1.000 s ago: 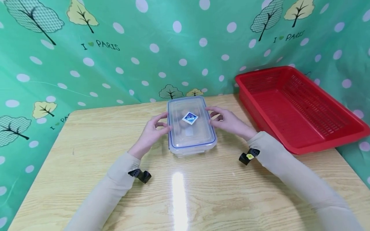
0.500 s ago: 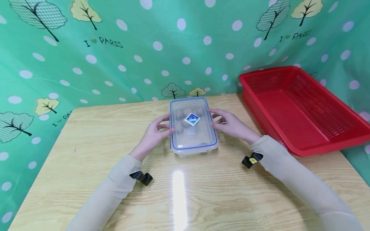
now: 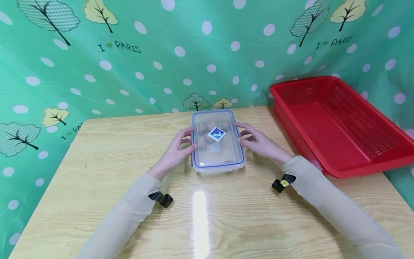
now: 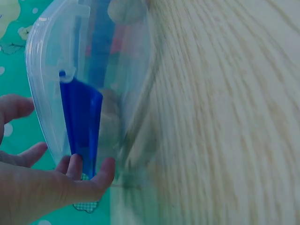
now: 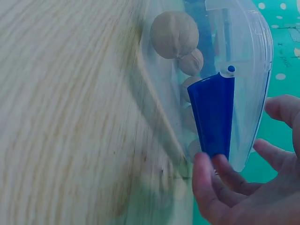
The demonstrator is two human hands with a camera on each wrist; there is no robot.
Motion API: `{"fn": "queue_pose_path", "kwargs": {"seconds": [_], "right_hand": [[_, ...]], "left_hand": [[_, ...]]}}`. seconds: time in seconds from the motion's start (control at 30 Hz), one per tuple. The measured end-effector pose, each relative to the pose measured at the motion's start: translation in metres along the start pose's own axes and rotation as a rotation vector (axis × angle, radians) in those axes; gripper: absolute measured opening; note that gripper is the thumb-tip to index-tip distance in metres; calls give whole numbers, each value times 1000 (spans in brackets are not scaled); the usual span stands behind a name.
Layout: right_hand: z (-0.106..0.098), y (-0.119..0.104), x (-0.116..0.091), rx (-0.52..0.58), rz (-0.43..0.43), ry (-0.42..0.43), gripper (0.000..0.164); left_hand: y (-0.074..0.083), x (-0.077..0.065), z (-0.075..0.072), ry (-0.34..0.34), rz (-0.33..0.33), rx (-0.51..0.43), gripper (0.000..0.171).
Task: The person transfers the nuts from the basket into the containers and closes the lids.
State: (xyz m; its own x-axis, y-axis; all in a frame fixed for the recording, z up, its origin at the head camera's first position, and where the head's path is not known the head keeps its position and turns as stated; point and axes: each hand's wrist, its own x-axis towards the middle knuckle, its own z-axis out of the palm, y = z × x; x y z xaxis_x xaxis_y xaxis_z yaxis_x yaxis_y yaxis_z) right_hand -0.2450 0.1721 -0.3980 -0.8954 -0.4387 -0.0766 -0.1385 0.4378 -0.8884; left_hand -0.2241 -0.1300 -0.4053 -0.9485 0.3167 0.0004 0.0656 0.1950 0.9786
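A clear plastic food storage box (image 3: 223,154) with a blue-edged lid and a diamond label stands on the table. Round brown walnuts (image 5: 174,35) show through its wall in the right wrist view. My left hand (image 3: 176,149) grips the box's left long side, thumb at the lid's edge and bent fingers at the end of a blue latch (image 4: 82,112). From the opposite side my right hand (image 3: 258,142) holds it likewise, its fingertips at the tip of another blue latch (image 5: 213,117). Both latches slant outward from the wall.
A red perforated plastic basket (image 3: 336,136) stands at the table's right, close beyond the right forearm. Behind the wooden table (image 3: 129,144) hangs a green dotted cloth (image 3: 155,86) printed with trees. Light glares off the tabletop in front of the box.
The head view has shifted slightly, moving everything a little to the right in it. Both hands keep their places on the box's two sides.
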Motion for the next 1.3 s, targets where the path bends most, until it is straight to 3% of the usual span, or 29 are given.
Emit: {"fn": "queue_pose_path", "kwargs": {"seconds": [0.1, 0.27, 0.37, 0.57, 0.73, 1.0, 1.3], "right_hand": [[-1, 3, 1, 45, 12, -17, 59], [-4, 11, 6, 200, 54, -81, 66], [-6, 11, 7, 262, 101, -91, 72], [-5, 8, 10, 263, 166, 21, 85], [2, 6, 10, 308, 148, 72, 78], [15, 10, 9, 304, 70, 74, 67], [35, 4, 24, 261, 48, 138, 77]], "left_hand": [[1, 3, 2, 3, -19, -46, 59], [-2, 10, 0, 30, -106, -209, 64], [-5, 14, 0, 55, -150, -261, 67], [-7, 17, 1, 115, -224, -383, 80], [-5, 15, 4, 159, -219, -471, 88], [-3, 11, 9, 213, -206, -477, 84], [-8, 10, 12, 208, -164, -445, 77]]}}
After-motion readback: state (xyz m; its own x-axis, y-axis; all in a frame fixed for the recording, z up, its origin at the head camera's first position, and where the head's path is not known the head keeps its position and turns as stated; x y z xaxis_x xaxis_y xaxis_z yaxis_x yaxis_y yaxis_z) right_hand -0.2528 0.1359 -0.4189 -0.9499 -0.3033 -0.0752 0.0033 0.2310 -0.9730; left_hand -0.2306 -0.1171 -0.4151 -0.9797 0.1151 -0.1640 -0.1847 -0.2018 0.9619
